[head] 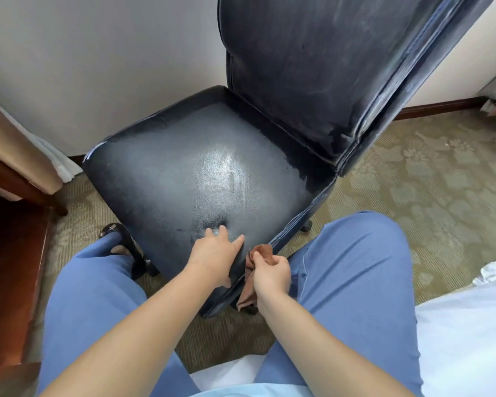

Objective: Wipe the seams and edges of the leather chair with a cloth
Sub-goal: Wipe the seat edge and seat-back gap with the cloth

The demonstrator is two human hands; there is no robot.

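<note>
A dark blue leather chair (201, 167) stands in front of me, its seat glossy and its tall backrest rising at the upper right. My left hand (214, 255) rests flat on the seat's near corner, fingers spread. My right hand (271, 272) grips a brown cloth (249, 293) and holds it against the seat's near right edge seam, close beside the left hand. Part of the cloth hangs down below the seat edge.
My knees in blue trousers flank the chair's near corner. A dark wooden piece of furniture (9, 253) stands at the left. White bedding (467, 339) lies at the lower right. Patterned carpet (427, 181) covers the floor, and a white wall (98, 67) is behind the chair.
</note>
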